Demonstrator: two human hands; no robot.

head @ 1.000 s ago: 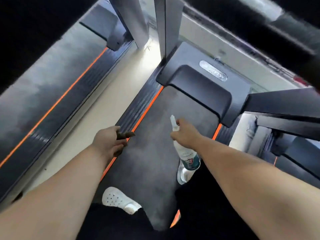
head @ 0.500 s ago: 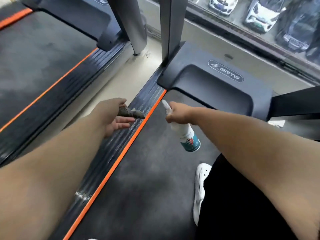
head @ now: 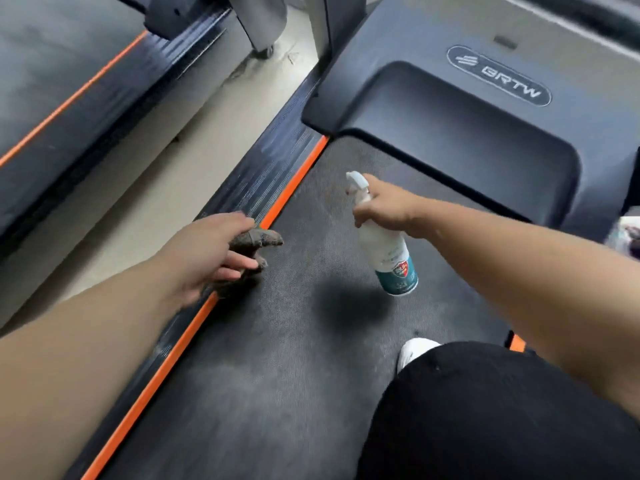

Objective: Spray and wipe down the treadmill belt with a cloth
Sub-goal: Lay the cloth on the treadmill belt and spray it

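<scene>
Treadmill belt (head: pixel 277 375), dark grey and textured, fills the centre and bottom of the frame, slanting from lower left toward upper right. A person stands on it, both bare arms stretched forward.

At centre right, the right hand (head: pixel 386 211) is curled round the neck of a white spray bottle (head: pixel 388 251) with a teal label, one finger reaching up along the spray head. The nozzle points toward the upper left. The bottle hangs tilted above the belt without touching it, and a dark shadow lies beneath.

At centre left, the left hand (head: pixel 207 251) pinches a small, dirty brown cloth (head: pixel 256 239) between thumb and fingers. The cloth pokes out to the right over the belt's left edge.

An orange stripe (head: pixel 291 185) borders the belt on that side, with a ribbed black side rail (head: pixel 252 178) just beyond it. A black motor cover (head: pixel 450 133) with an oval logo (head: pixel 498 76) sits at the upper right, at the belt's far end.

A white shoe (head: pixel 414 349) rests on the belt at lower right, partly hidden by a black trouser leg (head: pixel 485 410). Pale floor (head: pixel 156 188) separates this machine from a second treadmill (head: pixel 52 81) at the upper left.
</scene>
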